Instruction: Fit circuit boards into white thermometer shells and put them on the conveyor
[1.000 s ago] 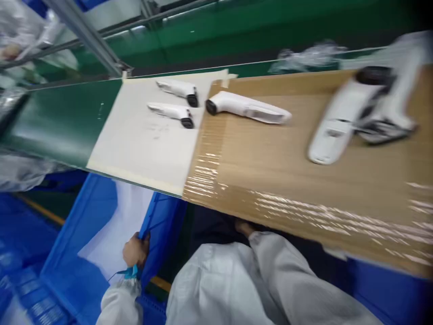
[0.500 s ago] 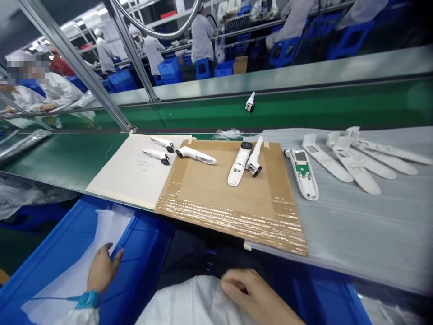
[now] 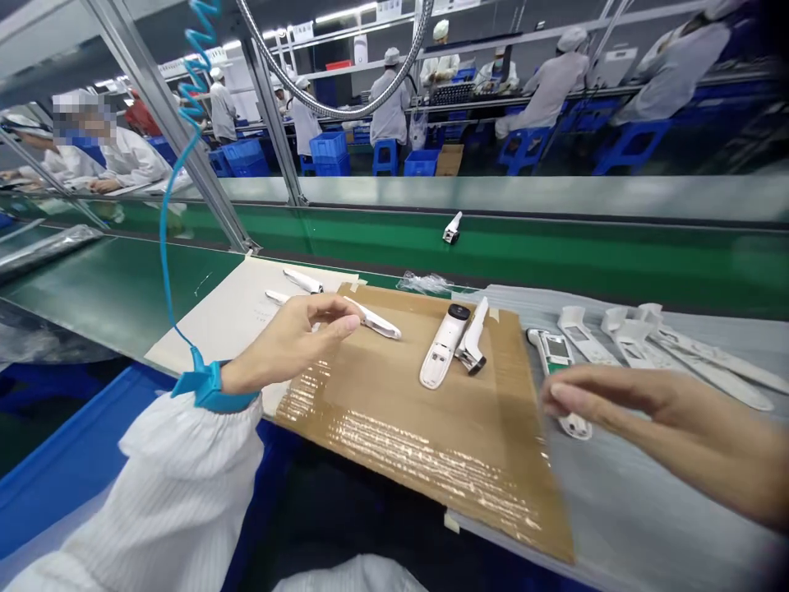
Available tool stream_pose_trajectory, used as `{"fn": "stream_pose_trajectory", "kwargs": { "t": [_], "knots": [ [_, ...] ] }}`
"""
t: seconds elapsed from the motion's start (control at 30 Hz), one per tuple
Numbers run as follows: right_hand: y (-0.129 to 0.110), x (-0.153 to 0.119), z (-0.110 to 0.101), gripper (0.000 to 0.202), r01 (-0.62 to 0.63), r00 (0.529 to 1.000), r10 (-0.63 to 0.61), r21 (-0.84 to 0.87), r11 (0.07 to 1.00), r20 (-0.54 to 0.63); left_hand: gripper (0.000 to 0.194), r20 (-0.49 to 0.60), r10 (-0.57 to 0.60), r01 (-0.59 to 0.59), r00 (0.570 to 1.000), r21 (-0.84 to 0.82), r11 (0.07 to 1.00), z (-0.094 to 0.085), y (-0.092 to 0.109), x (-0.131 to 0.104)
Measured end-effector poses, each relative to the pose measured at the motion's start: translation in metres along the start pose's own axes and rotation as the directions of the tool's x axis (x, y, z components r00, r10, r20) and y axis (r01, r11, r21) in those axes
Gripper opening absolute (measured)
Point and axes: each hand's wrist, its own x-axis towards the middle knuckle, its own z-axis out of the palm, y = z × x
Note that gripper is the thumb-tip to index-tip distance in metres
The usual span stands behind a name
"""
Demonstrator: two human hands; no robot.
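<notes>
My left hand (image 3: 308, 333), with a blue wrist strap (image 3: 219, 386), reaches over the cardboard's left side. Its thumb and forefinger are apart, beside a slim white handheld device (image 3: 380, 323) whose left end the hand hides. My right hand (image 3: 622, 407) hovers with loosely curved fingers over a white housing half (image 3: 576, 426) holding a screen and a green circuit board (image 3: 558, 347). It partly covers that housing, and no grip shows. Between the hands, a white housing with a black round end (image 3: 440, 349) lies against an angled white handle piece (image 3: 473, 337).
Cardboard (image 3: 394, 419) edged with shiny tape covers the bench middle. Several white shells (image 3: 585, 337) lie on the grey sheet at right. Behind runs a green conveyor (image 3: 345, 230) carrying one white piece (image 3: 453, 228). A coiled blue cord (image 3: 165, 230) hangs at left. Co-workers sit beyond.
Both hands have risen to the bench: the left from the blue bin, the right from my lap. The view has tilted up. The housings appear to lie where they were.
</notes>
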Motion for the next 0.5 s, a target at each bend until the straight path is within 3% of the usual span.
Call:
{"fn": "stream_pose_trajectory", "kwargs": {
  "t": [0.1,0.2,0.3,0.37,0.43,0.5],
  "knots": [
    [-0.019,0.063,-0.017,0.033,0.0,1.0,0.003,-0.143,0.99,0.022,0.023,0.037,0.041,-0.042,0.998,0.009,0.999,-0.011,-0.015,0.028],
    [-0.037,0.148,-0.017,0.028,-0.058,0.998,0.044,-0.34,0.938,-0.05,0.017,-0.068,0.009,-0.005,0.998,0.051,0.999,-0.016,-0.043,0.055],
    [-0.043,0.248,0.006,0.024,-0.161,0.986,0.111,-0.509,0.845,-0.128,0.014,-0.274,-0.042,0.057,0.961,0.044,0.997,-0.004,-0.076,0.075],
    [-0.04,0.308,0.032,0.038,-0.271,0.959,0.178,-0.523,0.808,-0.222,0.012,-0.405,-0.006,0.036,0.914,0.066,0.997,0.011,-0.094,0.083],
    [-0.036,0.354,0.058,0.05,-0.357,0.927,0.233,-0.501,0.788,-0.294,0.011,-0.473,0.076,-0.02,0.878,0.123,0.992,0.027,-0.105,0.088],
    [-0.033,0.378,0.072,0.049,-0.391,0.911,0.254,-0.487,0.781,-0.324,0.013,-0.465,0.138,-0.062,0.875,0.176,0.982,0.037,-0.111,0.089]
  ]
}}
